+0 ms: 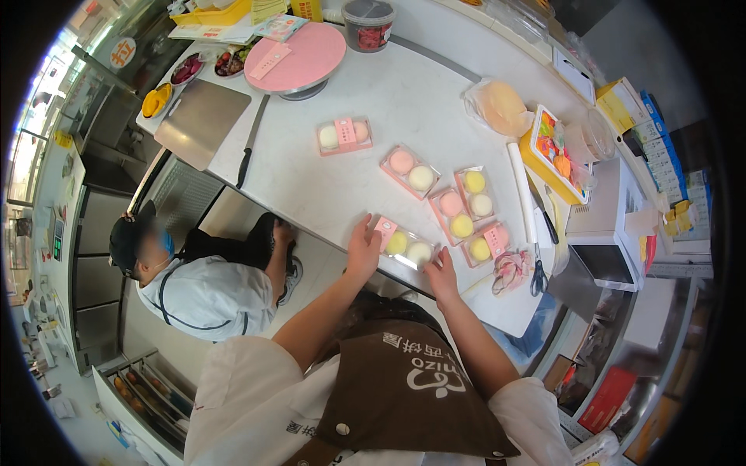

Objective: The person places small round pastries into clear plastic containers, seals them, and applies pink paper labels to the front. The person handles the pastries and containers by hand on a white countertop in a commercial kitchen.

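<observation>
At the table's near edge lies a clear plastic box (pixel 408 247) with one yellow round pastry (pixel 397 242) and one white round pastry (pixel 419 253). My left hand (pixel 364 251) grips a pink paper band (pixel 385 229) at the box's left end. The band sits by that end, clear of the middle; how far it wraps around is hidden. My right hand (pixel 441 278) holds the opposite end with its fingertips. Just beyond, an unbanded box (pixel 451 212) holds a pink and a yellow pastry, and a banded box (pixel 486 244) stands to the right.
More pastry boxes (pixel 410 170) stand farther back. A long knife (pixel 252 145) lies near the left edge beside a metal board (pixel 204 122). Scissors (pixel 538 279) and crumpled wrap (pixel 510 272) are at right. A pink turntable (pixel 303 55) stands behind. A person (pixel 204 297) crouches at left.
</observation>
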Demonstrator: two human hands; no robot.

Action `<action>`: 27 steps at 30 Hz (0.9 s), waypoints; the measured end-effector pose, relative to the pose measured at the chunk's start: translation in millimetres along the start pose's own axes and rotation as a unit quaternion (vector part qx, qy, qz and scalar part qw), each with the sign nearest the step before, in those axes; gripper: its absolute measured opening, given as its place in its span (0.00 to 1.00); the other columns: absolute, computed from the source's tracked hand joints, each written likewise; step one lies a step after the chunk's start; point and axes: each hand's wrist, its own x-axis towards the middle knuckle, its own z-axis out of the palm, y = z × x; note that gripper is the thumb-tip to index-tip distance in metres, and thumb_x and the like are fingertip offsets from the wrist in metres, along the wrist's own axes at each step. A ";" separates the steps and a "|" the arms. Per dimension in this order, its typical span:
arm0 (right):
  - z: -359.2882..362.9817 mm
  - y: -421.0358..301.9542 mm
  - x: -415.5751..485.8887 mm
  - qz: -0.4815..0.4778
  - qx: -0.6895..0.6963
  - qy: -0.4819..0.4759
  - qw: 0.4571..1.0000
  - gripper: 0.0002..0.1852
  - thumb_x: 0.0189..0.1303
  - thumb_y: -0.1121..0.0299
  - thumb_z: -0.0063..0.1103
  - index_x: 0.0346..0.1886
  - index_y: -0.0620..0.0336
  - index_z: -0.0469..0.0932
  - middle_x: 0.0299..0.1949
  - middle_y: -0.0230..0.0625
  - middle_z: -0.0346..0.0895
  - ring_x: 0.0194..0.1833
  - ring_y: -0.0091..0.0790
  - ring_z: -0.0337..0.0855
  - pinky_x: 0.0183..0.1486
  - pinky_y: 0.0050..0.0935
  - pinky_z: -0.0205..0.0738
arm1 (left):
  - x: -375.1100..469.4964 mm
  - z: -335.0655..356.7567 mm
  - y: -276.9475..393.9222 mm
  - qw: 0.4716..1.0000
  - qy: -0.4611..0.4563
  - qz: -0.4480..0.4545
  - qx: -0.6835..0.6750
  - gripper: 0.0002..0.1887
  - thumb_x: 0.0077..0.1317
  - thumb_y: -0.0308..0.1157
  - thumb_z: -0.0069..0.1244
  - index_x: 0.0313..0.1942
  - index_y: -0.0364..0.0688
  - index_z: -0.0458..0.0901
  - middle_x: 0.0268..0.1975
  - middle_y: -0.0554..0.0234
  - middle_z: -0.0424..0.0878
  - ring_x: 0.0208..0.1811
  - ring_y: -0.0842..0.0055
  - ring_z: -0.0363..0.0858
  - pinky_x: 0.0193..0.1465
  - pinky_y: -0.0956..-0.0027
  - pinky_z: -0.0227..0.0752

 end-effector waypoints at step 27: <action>14.3 -77.4 113.9 -0.352 -0.372 -0.226 0.829 0.28 0.65 0.70 0.62 0.69 0.55 0.70 0.62 0.52 0.80 0.50 0.60 0.86 0.54 0.56 0.80 | 8.0 -24.8 52.4 0.944 -0.028 0.003 0.327 0.33 0.67 0.33 0.61 0.73 0.44 0.73 0.66 0.54 0.83 0.65 0.62 0.84 0.65 0.58 0.79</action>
